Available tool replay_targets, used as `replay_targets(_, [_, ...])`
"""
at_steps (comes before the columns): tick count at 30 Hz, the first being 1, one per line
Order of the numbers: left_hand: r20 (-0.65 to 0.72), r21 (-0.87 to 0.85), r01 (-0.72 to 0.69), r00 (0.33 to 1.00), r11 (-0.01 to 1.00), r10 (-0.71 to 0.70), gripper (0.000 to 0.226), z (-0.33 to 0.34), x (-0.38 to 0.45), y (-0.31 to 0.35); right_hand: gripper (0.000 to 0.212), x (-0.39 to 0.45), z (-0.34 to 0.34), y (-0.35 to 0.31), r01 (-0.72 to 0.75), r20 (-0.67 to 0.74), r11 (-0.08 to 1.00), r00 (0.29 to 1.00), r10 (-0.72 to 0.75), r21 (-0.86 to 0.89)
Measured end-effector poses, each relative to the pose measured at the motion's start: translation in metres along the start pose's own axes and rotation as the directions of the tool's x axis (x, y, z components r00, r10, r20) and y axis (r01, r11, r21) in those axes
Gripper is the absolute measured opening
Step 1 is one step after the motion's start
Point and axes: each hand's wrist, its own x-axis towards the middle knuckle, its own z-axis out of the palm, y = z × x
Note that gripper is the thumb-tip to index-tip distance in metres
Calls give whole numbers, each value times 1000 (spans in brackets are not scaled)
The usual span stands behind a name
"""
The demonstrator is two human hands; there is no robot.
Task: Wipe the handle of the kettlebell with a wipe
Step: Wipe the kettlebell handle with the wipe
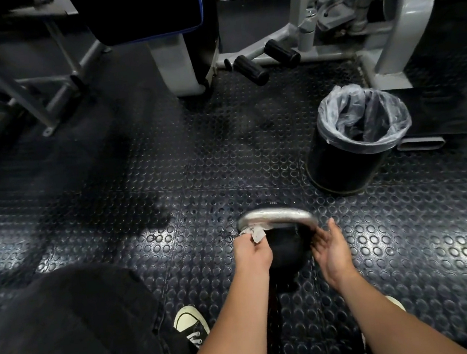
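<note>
Head view: left hand (252, 250) presses wipe (256, 232) against kettlebell handle (276, 217)

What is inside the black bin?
The bin holds a clear plastic bag lining it. The bag's folds hide the bottom, so anything lying down there cannot be seen.

Your left fingers (256, 233) pinch a thin, crumpled white wipe (253, 232) against the handle (276, 217), bare metal with a dull silver sheen. Just below your fingers the kettlebell (286, 247) body looks matt black. The floor (168, 166) is dark studded rubber, faintly glossy. The bin (348, 163) looks like glossy black plastic, lined with thin translucent film.
</note>
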Motion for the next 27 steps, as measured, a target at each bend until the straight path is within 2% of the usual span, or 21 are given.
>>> replay_targets(1, [-1, -33, 5, 1000, 999, -5, 40, 0, 1, 3, 73, -1, 0, -1, 0, 1, 1000, 1000, 0, -4])
replay_targets(3, [-48, 19, 48, 998, 999, -47, 30, 1, 6, 5, 73, -2, 1, -2, 1, -1, 1000, 1000, -1, 0])
replay_targets(6, [-157, 283, -97, 977, 954, 146, 28, -7, 6, -1, 70, -4, 3, -5, -1, -4, 1000, 1000, 1, 16])
replay_targets(9, [-146, 219, -64, 984, 974, 97, 23, -10, 5, 1, 71, -7, 4, -6, -6, -3, 1000, 1000, 6, 17])
replay_targets(12, [-180, 139, -40, 982, 989, 65, 33, -10, 6, 2, 72, -7, 4, -7, -5, -9, 999, 1000, 6, 32])
replay_targets(14, [-235, 189, -55, 967, 980, 100, 36, -11, 6, 2, 73, -6, 5, -7, -11, -16, 1000, 1000, 11, 28])
replay_targets(16, [-221, 211, -31, 972, 977, 79, 35, -10, 7, 1, 74, -7, 6, -7, -15, -17, 999, 1000, 15, 28])
replay_targets(20, [-189, 70, 75, 980, 995, -61, 32, -11, 8, 6, 72, -8, 5, -8, -16, -22, 999, 1000, 17, 41])
replay_targets(21, [-176, -55, 96, 979, 994, -104, 30, -13, 5, 11, 73, -8, 5, -8, -15, -27, 999, 1000, 16, 40])
replay_targets(22, [-71, -336, 219, 964, 916, -256, 26, -13, 9, 15, 73, -8, 5, -8, -15, -29, 999, 999, 16, 42])
replay_targets(23, [97, -528, 353, 929, 772, -358, 21, -12, 5, 17, 72, -8, 5, -8, -16, -29, 999, 999, 17, 48])
replay_targets(25, [211, -665, 439, 887, 605, -411, 22, -12, 7, 21, 70, -10, 6, -9, -18, -21, 998, 1000, 19, 62])
replay_targets(26, [204, -654, 432, 891, 621, -405, 26, -14, 8, 26, 69, -11, 7, -10, -19, -16, 998, 1000, 20, 68])
replay_targets(27, [178, -608, 402, 910, 685, -376, 29, -15, 6, 29, 69, -12, 7, -11, -19, -13, 997, 1000, 19, 70])
